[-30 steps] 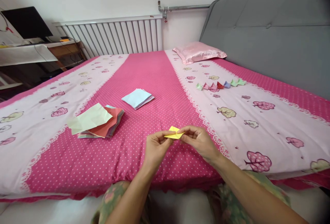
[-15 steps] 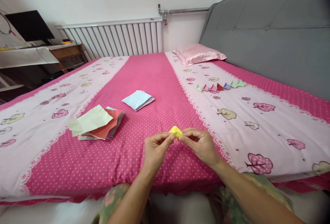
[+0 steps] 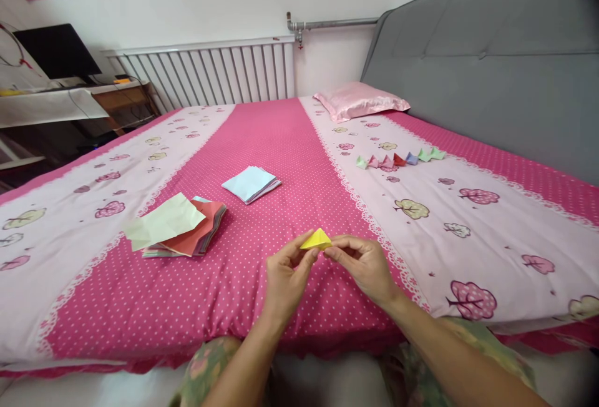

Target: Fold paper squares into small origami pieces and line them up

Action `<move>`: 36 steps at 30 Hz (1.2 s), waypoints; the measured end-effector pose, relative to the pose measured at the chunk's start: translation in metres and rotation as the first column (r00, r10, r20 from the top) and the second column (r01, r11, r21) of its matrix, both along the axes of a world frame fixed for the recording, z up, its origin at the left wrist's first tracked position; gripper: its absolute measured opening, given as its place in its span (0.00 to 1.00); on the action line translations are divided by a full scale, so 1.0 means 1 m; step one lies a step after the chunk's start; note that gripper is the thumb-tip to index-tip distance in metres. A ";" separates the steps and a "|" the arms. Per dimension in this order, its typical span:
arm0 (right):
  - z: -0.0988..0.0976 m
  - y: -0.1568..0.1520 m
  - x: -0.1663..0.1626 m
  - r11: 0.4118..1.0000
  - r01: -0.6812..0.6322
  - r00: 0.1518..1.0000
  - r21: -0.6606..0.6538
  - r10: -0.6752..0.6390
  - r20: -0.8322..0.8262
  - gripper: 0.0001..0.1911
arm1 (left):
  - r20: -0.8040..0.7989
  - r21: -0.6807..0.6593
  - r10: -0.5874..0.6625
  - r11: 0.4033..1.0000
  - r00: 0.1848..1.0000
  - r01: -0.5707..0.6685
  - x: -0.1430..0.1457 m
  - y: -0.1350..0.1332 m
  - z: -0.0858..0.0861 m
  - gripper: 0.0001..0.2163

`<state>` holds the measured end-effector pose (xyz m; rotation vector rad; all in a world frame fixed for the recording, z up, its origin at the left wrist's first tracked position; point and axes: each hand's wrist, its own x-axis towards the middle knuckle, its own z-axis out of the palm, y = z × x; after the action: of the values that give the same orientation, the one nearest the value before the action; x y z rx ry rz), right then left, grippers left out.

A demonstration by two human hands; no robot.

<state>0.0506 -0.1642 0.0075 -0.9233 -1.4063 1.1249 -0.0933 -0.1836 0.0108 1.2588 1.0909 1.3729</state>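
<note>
A small yellow piece of folded paper (image 3: pixel 318 240), now roughly triangular, is held up between both hands over the pink dotted bedspread (image 3: pixel 262 138). My left hand (image 3: pixel 289 273) pinches its left side between thumb and fingers. On its right corner, my right hand (image 3: pixel 365 263) has a thumb-and-finger pinch. The fingers cover part of both lower edges. Farther off to the right, several small folded paper pieces (image 3: pixel 399 160) in green, pink, red and blue stand in a row on the bed.
A loose pile of coloured paper sheets (image 3: pixel 191 245), pale yellow-green and red on top, lies at left. Beyond it is a neater stack of light blue square paper (image 3: pixel 251 183). A pink pillow (image 3: pixel 358 100) rests near the grey headboard (image 3: pixel 491 63). A radiator (image 3: pixel 201 73) lines the far wall.
The yellow paper has changed from a small diamond look to a wider triangle. My left fingers have shifted slightly along its left side; the right hand has barely moved.
</note>
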 end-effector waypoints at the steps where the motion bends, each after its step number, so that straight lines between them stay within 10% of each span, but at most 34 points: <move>1: 0.000 0.000 0.000 1.000 0.004 1.000 0.000 -0.004 0.000 0.06 | -0.001 -0.004 0.000 1.000 1.000 0.000 0.000 0.000 0.000 0.17; 22: -0.006 -0.006 -0.006 0.999 0.031 0.993 -0.035 -0.035 -0.113 0.09 | 0.057 -0.127 0.048 0.991 0.997 -0.040 0.001 0.001 0.002 0.11; 36: 0.001 -0.002 0.000 1.000 0.005 0.994 0.005 -0.006 0.112 0.08 | -0.026 -0.115 -0.023 0.993 0.999 0.020 0.002 0.003 0.007 0.08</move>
<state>0.0508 -0.1659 0.0084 -0.9992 -1.4957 1.0793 -0.0916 -0.1810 0.0174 1.2053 1.1561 1.2620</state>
